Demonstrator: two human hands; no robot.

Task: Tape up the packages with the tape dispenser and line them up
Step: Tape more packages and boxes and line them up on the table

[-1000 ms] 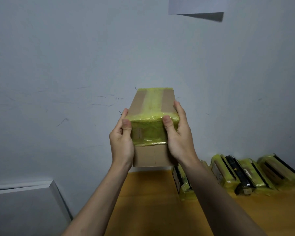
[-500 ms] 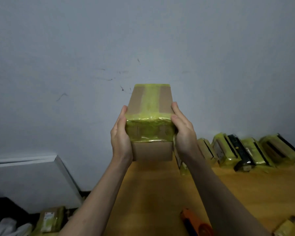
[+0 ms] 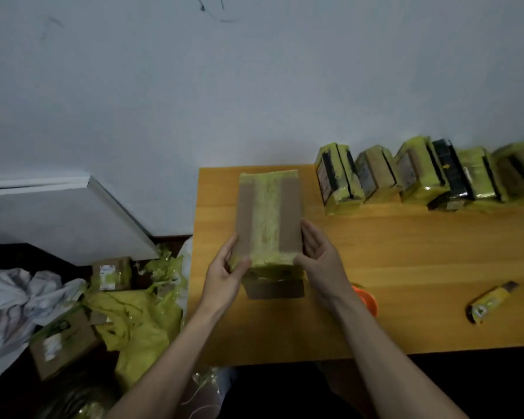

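From the head camera, I have a cardboard box point(image 3: 268, 225) between both hands over the left end of the wooden table point(image 3: 406, 267). A strip of yellow tape runs down the middle of its top face and wraps over the near end, so I judge the sealing on this side done. My left hand point(image 3: 224, 275) cups the near left corner, thumb curled over the top edge and fingers along the side. My right hand point(image 3: 321, 261) lies against the right side, thumb at the near corner, fingers fairly straight along the wall. Holding by the two sides keeps the taped faces free and lets me turn or slide the box.

Along the wall at the back right stands a row of taped packages point(image 3: 421, 176), leaning side by side; the box is near its left end, which I take as its slot. An orange tape dispenser point(image 3: 366, 300) peeks out behind my right wrist, parked within reach. A small yellow-wrapped item point(image 3: 490, 300) lies well apart on the right.
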